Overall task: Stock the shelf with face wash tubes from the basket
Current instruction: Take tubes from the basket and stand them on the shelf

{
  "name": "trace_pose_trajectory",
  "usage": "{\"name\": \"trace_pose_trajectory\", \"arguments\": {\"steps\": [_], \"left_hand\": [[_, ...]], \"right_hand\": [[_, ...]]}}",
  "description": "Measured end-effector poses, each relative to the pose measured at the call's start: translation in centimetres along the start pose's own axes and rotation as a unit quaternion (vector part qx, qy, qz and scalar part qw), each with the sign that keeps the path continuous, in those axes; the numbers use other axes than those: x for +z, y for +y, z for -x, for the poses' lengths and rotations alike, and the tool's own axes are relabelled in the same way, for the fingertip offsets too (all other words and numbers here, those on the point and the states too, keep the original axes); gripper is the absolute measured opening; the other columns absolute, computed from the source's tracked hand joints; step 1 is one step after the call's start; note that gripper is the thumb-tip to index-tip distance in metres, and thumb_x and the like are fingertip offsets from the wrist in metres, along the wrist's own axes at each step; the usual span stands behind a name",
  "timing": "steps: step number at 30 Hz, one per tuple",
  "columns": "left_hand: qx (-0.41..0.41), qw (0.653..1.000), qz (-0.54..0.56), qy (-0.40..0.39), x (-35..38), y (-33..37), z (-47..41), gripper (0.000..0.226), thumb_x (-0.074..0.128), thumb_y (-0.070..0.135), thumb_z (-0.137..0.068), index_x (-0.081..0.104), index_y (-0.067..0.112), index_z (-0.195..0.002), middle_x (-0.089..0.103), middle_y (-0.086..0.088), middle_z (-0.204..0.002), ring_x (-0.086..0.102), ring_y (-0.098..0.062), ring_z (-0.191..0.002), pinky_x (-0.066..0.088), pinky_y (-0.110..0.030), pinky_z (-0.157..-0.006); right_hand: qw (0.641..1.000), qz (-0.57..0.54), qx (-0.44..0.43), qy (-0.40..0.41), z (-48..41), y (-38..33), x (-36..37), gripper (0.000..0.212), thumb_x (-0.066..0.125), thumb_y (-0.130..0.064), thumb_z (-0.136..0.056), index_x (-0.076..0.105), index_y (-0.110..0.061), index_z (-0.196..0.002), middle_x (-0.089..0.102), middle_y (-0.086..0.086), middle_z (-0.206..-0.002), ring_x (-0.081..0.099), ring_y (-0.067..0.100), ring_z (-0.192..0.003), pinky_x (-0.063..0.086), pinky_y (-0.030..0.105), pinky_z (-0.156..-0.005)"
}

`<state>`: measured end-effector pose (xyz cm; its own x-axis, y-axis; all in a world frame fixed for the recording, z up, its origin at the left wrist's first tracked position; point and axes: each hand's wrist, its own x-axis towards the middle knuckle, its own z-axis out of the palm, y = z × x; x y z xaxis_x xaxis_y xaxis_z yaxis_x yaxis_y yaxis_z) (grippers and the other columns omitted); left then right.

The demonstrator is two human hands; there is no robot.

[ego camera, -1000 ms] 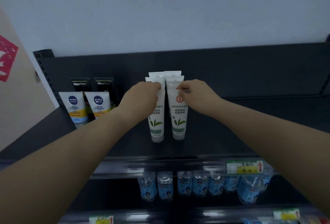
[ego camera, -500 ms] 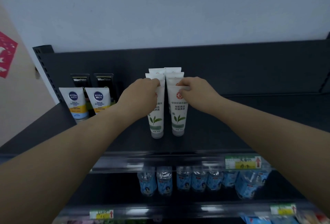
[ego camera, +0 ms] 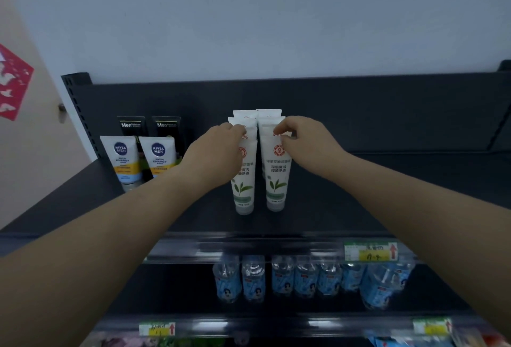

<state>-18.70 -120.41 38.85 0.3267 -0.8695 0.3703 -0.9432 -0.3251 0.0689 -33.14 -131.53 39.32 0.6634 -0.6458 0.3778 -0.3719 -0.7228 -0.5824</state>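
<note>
White face wash tubes with a green leaf print stand cap-down in two rows on the dark top shelf (ego camera: 359,194). My left hand (ego camera: 218,153) pinches the flat top of the front left tube (ego camera: 243,189). My right hand (ego camera: 307,142) pinches the top of the front right tube (ego camera: 276,181). More of the same tubes (ego camera: 257,116) stand behind these two, partly hidden by my hands. The basket is out of view.
Two Nivea Men tubes (ego camera: 138,161) stand at the shelf's left, with two black Men tubes (ego camera: 149,125) behind them. The shelf below holds water bottles (ego camera: 304,280) with blue labels. Price tags (ego camera: 370,251) sit on the shelf rails.
Both hands have stayed at the tops of the two front tubes. The view has shifted slightly, and the tubes stand where they were.
</note>
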Motion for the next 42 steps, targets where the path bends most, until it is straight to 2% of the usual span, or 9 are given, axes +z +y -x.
{"name": "trace_pose_trajectory", "arguments": {"steps": [4,7,10,14,18,23,30,33,42], "left_hand": [[0.007,1.0,0.002,0.018,-0.4,-0.2,1.1,0.05,0.048,0.016,-0.092,0.037,0.012,-0.141,0.047,-0.008,-0.136,0.045,-0.025,-0.124,0.04,-0.036,-0.103],[0.024,0.999,-0.014,0.045,-0.4,-0.7,2.7,0.051,0.048,0.015,-0.09,0.038,0.011,-0.141,0.046,-0.009,-0.138,0.04,-0.026,-0.13,0.03,-0.035,-0.11],[0.011,0.998,-0.038,0.051,-0.1,-1.2,4.7,0.057,0.049,0.019,-0.092,0.032,0.011,-0.145,0.034,-0.01,-0.149,0.023,-0.029,-0.143,0.02,-0.042,-0.117],[-0.007,0.996,-0.07,0.058,0.1,-1.9,7.9,0.062,0.049,0.026,-0.093,0.025,0.012,-0.148,0.022,-0.012,-0.156,0.014,-0.029,-0.146,0.015,-0.043,-0.119],[-0.031,0.995,-0.08,0.046,0.7,-3.2,11.8,0.064,0.044,0.031,-0.096,0.017,0.013,-0.151,0.015,-0.011,-0.158,0.009,-0.028,-0.147,0.014,-0.043,-0.119],[-0.069,0.995,-0.068,0.024,2.8,-4.8,17.4,0.065,0.044,0.028,-0.095,0.014,0.012,-0.151,0.014,-0.013,-0.157,0.01,-0.028,-0.147,0.015,-0.043,-0.119],[-0.143,0.989,-0.015,-0.028,7.8,-7.0,26.3,0.064,0.052,0.022,-0.089,0.027,0.008,-0.147,0.026,-0.016,-0.153,0.019,-0.032,-0.144,0.023,-0.046,-0.116],[-0.175,0.982,0.005,-0.066,10.0,-7.5,29.8,0.065,0.048,0.021,-0.092,0.021,0.008,-0.149,0.018,-0.016,-0.156,0.012,-0.031,-0.146,0.017,-0.045,-0.118],[-0.262,0.951,0.067,-0.151,19.5,-8.2,39.5,0.066,0.049,0.014,-0.085,0.027,0.007,-0.147,0.025,-0.018,-0.153,0.021,-0.034,-0.143,0.024,-0.047,-0.114]], "right_hand": [[1.0,0.012,-0.003,-0.007,0.8,-0.9,-0.3,0.031,0.043,-0.009,-0.094,0.059,-0.016,-0.12,0.056,-0.001,-0.117,0.054,0.001,-0.079,0.041,0.014,-0.059],[0.999,0.04,-0.02,-0.011,1.7,-1.6,-0.1,0.036,0.043,-0.009,-0.094,0.055,-0.016,-0.127,0.051,-0.001,-0.134,0.054,0.014,-0.113,0.046,0.024,-0.086],[0.992,0.104,-0.065,-0.012,2.6,-2.3,0.8,0.041,0.044,-0.013,-0.094,0.05,-0.02,-0.134,0.04,-0.003,-0.148,0.035,0.015,-0.136,0.033,0.031,-0.109],[0.974,0.204,-0.096,-0.029,4.4,-3.6,2.5,0.05,0.044,-0.024,-0.096,0.035,-0.025,-0.145,0.017,-0.001,-0.159,0.011,0.018,-0.147,0.014,0.036,-0.117],[0.949,0.275,-0.147,-0.046,7.0,-5.0,5.1,0.059,0.041,-0.033,-0.097,0.017,-0.026,-0.151,-0.001,-0.002,-0.161,-0.008,0.018,-0.148,-0.001,0.04,-0.12],[0.949,0.239,-0.179,-0.1,11.0,-6.4,9.5,0.065,0.042,-0.03,-0.097,0.009,-0.028,-0.153,-0.008,-0.005,-0.161,-0.012,0.017,-0.148,-0.004,0.036,-0.119],[0.937,0.211,-0.205,-0.188,17.2,-6.0,17.4,0.067,0.046,-0.026,-0.096,0.01,-0.023,-0.153,-0.002,-0.002,-0.161,-0.004,0.016,-0.149,0.01,0.034,-0.119],[0.928,0.201,-0.202,-0.239,19.7,-5.3,20.6,0.068,0.044,-0.025,-0.097,0.007,-0.023,-0.153,-0.005,-0.003,-0.161,-0.006,0.015,-0.148,0.01,0.035,-0.119],[0.89,0.172,-0.181,-0.381,26.2,-1.2,30.1,0.065,0.043,-0.024,-0.098,0.01,-0.022,-0.153,-0.003,-0.004,-0.161,-0.001,0.015,-0.148,0.012,0.036,-0.118]]}}
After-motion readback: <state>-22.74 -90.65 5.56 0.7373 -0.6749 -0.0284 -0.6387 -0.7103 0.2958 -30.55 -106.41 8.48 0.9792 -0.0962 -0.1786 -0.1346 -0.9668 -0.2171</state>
